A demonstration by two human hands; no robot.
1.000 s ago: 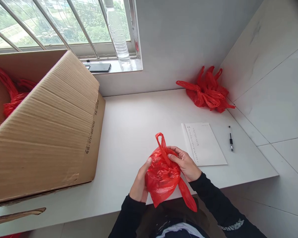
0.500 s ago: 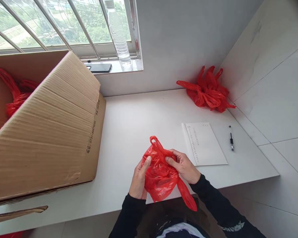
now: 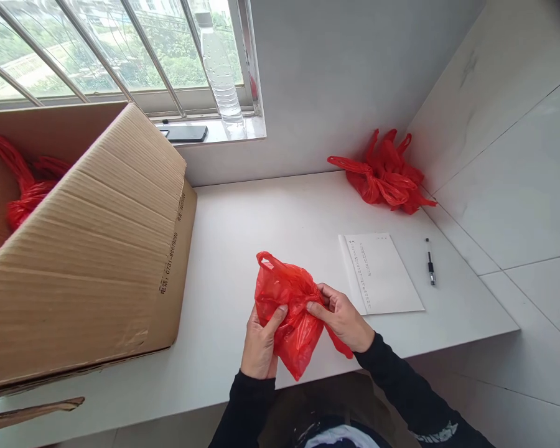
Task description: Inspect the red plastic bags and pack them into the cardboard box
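Observation:
A crumpled red plastic bag (image 3: 295,286) is held between my two hands above the front edge of the white table (image 3: 242,236). My left hand (image 3: 261,342) grips its lower left side, thumb on top. My right hand (image 3: 345,316) pinches its right side between thumb and fingers. One looped handle sticks out at the bag's upper left, and another strip hangs below my right hand. Whatever may be inside the bag is hidden.
A large open cardboard box (image 3: 98,249) with red bags (image 3: 28,193) inside stands at the left. More red bags (image 3: 387,177) lie at the back right. A white booklet (image 3: 385,274), a pen (image 3: 430,267), a phone (image 3: 186,134) and a bottle (image 3: 221,78) are also there.
The red bag has been turned in my hands. Its looped handle has swung to the left, and the hanging strip on the right sits higher and shows less.

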